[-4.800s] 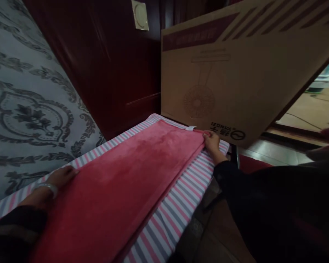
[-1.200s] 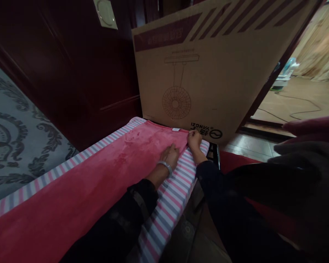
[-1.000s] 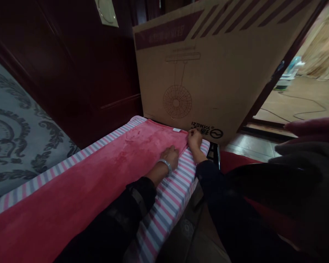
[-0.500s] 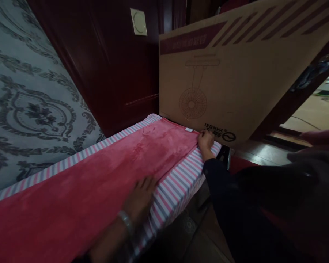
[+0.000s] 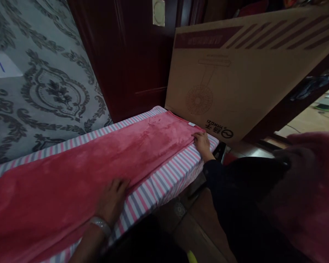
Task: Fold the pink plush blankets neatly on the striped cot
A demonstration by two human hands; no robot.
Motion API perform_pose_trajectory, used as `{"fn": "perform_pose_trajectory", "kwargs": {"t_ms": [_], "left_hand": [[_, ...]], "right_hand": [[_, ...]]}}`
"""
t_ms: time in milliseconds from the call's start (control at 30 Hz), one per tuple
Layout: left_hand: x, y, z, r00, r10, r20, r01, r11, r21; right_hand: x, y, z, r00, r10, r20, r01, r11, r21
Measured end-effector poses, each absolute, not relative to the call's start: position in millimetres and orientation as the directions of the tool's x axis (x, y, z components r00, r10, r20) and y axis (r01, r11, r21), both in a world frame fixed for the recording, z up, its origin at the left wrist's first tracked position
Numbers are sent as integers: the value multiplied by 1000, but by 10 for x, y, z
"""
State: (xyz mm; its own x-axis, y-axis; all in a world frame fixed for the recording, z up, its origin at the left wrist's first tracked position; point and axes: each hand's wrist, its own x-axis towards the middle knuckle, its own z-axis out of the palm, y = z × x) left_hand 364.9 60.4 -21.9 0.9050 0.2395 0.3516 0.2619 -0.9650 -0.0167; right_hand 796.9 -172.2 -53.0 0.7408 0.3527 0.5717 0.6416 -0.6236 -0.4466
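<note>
A long pink plush blanket (image 5: 106, 153), folded into a strip, lies along a narrow surface covered by a striped pink, grey and white sheet (image 5: 164, 182). My right hand (image 5: 202, 143) is at the blanket's near edge close to its far corner, fingers curled on the fabric and closed. A small white label (image 5: 192, 124) shows on the blanket just beyond it. My left hand (image 5: 112, 201), with a silver bracelet (image 5: 101, 224) on the wrist, rests farther left on the near edge, fingers stretched over the plush and slightly blurred.
A large cardboard box (image 5: 244, 73) leans behind the far end, beside a dark red door (image 5: 131, 54). Patterned wallpaper (image 5: 57, 91) runs along the left. More pink plush fabric (image 5: 318, 182) is at the right, close to my right arm. Tiled floor (image 5: 192, 230) shows below.
My left hand has slid left and toward me along the blanket's edge. My right hand has shifted slightly inward from the corner. The view has turned a little left.
</note>
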Motion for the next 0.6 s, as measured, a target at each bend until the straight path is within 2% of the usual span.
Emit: {"fn": "perform_pose_trajectory", "kwargs": {"t_ms": [133, 267, 467, 600], "left_hand": [[3645, 635, -313, 883, 185, 432, 195, -981, 22], [3640, 616, -358, 899, 161, 407, 166, -986, 24], [3676, 503, -252, 925, 253, 284, 244, -967, 68], [3688, 472, -213, 898, 332, 289, 312, -943, 114]], "right_hand": [[7961, -1733, -527, 785, 255, 565, 571, -651, -500], [7967, -1735, -552, 816, 215, 536, 520, -679, -519], [7934, -1743, -511, 842, 196, 502, 482, -691, -538], [7743, -1636, -417, 824, 223, 521, 512, -685, -518]]}}
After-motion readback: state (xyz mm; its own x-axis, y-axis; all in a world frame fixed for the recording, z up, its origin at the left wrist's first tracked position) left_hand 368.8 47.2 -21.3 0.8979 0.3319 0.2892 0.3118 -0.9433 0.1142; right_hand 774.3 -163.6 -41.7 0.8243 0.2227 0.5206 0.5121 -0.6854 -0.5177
